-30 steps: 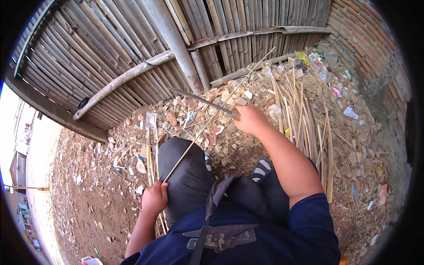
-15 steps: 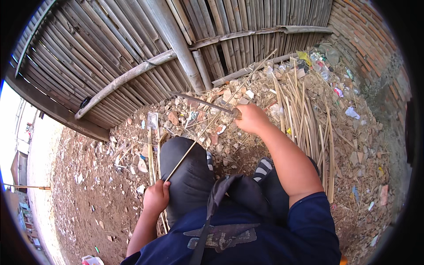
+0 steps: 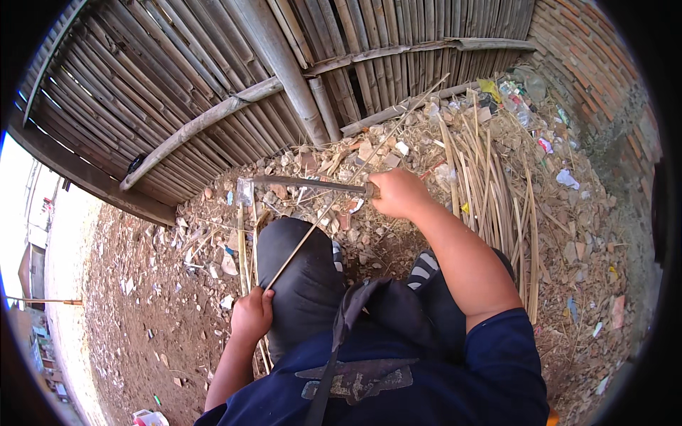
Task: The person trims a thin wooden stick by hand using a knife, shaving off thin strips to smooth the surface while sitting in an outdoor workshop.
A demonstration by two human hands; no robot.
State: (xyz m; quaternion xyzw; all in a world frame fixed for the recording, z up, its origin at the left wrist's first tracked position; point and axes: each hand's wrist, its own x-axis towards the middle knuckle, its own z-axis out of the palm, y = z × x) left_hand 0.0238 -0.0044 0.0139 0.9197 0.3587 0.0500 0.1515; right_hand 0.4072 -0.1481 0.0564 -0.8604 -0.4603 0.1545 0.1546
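My left hand (image 3: pixel 251 317) is closed around the near end of a thin bamboo strip (image 3: pixel 298 247), beside my left knee. The strip slants across that knee, away and to the right, its far end close to the bamboo wall. Ahead of my knees, my right hand (image 3: pixel 400 192) grips the handle of a machete (image 3: pixel 307 184). Its long dark blade points left and crosses the strip near the handle. Whether blade and strip touch, I cannot tell.
Several bamboo strips (image 3: pixel 490 188) lie in a pile to the right, and others (image 3: pixel 242 245) lie by my left knee. A bamboo wall (image 3: pixel 206 78) stands ahead, a brick wall (image 3: pixel 604 85) at the right. Stones and plastic litter (image 3: pixel 517 103) cover the ground.
The machete's blade has swung nearer to me, its tip moving down and left. My right hand has shifted slightly left. My left hand stays in place on the bamboo strip.
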